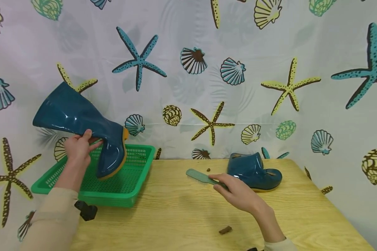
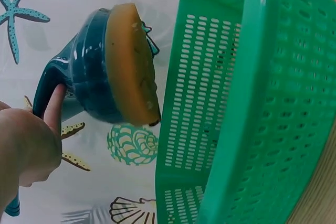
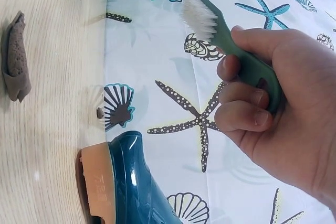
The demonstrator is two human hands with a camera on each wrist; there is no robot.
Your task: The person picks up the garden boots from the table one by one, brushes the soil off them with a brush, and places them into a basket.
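A blue rain boot (image 1: 78, 115) with a tan sole hangs tilted over the green basket (image 1: 125, 200), its toe pointing down. My left hand (image 1: 78, 146) grips it around the ankle from below. In the left wrist view the heel and sole (image 2: 131, 66) of this boot face the basket's side. My right hand (image 1: 238, 191) holds a green scrubbing brush (image 1: 199, 175) by the handle above the table, fingers wrapped round it. White bristles (image 3: 199, 18) show in the right wrist view. Just beyond this hand, a second blue rain boot (image 1: 246, 167) lies on the table.
A brown clump (image 1: 225, 230) lies near the front of the wooden table (image 1: 163, 216), and a small brown crumb (image 1: 208, 169) farther back. Behind the table hangs a white curtain (image 1: 188, 87) printed with starfish and shells. The basket stands at the table's left.
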